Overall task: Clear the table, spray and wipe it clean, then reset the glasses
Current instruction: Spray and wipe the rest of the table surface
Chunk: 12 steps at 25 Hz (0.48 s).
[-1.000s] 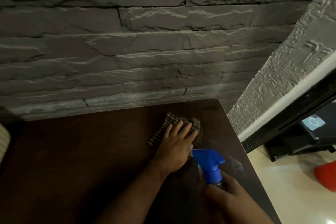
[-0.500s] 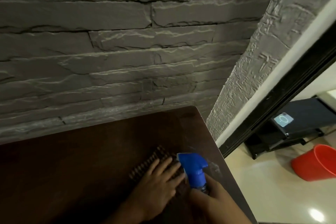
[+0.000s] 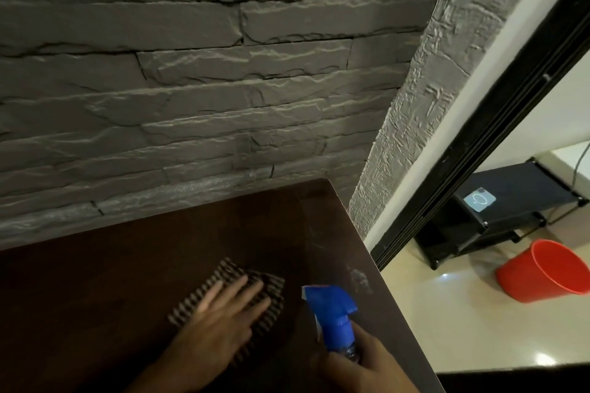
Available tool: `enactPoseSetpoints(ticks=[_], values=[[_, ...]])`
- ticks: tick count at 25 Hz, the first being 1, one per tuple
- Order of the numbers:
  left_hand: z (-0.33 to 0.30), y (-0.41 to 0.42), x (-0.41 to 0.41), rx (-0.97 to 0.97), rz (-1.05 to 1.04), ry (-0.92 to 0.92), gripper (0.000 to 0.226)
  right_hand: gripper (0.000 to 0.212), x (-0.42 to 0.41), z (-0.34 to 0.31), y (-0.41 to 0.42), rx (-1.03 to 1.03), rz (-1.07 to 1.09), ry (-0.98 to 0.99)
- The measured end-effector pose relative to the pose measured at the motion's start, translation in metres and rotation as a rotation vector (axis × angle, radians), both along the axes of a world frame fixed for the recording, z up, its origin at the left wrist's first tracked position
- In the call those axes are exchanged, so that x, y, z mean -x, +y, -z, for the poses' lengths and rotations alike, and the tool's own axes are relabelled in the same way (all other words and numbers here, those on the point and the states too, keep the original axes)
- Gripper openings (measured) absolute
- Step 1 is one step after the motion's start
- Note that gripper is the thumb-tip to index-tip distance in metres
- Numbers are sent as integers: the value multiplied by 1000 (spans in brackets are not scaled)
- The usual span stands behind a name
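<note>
A dark brown wooden table (image 3: 95, 281) fills the lower left, its far right corner against the stone wall. My left hand (image 3: 220, 325) lies flat with straight fingers on a striped brown cloth (image 3: 271, 290), pressing it onto the tabletop. To its right, my right hand (image 3: 367, 364) grips the neck of a spray bottle with a blue trigger head (image 3: 332, 306), held upright above the table near its right edge. A pale smear (image 3: 359, 277) marks the table surface by that edge. No glasses are in view.
A grey stone wall (image 3: 191, 89) runs right behind the table. Past the table's right edge is a cream floor (image 3: 463, 329) with a red bucket (image 3: 542, 271), a low black stand (image 3: 498, 210) and a black door frame (image 3: 479, 137).
My left hand has slid the cloth leftward, away from the spray bottle, so a gap shows between them. The view has tilted, bringing the red bucket fully into sight.
</note>
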<state>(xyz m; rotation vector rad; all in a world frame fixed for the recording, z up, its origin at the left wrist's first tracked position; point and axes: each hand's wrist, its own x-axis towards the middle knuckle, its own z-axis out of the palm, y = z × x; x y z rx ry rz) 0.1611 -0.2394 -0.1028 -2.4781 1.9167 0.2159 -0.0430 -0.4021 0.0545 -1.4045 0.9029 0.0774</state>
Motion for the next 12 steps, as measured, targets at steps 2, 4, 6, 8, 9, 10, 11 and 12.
enactPoseSetpoints(ticks=[2,4,6,8,9,10,11,12], values=[[1,-24,-52,92,-339,24,56,45,3,-1,2,0,-44,2],[-17,-68,-63,-23,-504,88,53,48,7,2,3,-4,-91,-1],[-13,-81,-18,1,-318,160,53,41,14,5,6,-22,-71,1],[0,-38,51,49,-55,97,53,37,25,3,10,-44,-56,-8],[-2,-8,64,40,-36,98,53,37,30,1,11,-58,-72,-4],[-1,10,61,57,-67,40,53,40,37,2,11,-74,-94,0],[6,20,44,63,-151,-31,52,44,45,4,10,-91,-125,0],[5,17,19,82,-321,-25,51,48,51,5,10,-104,-149,-8]])
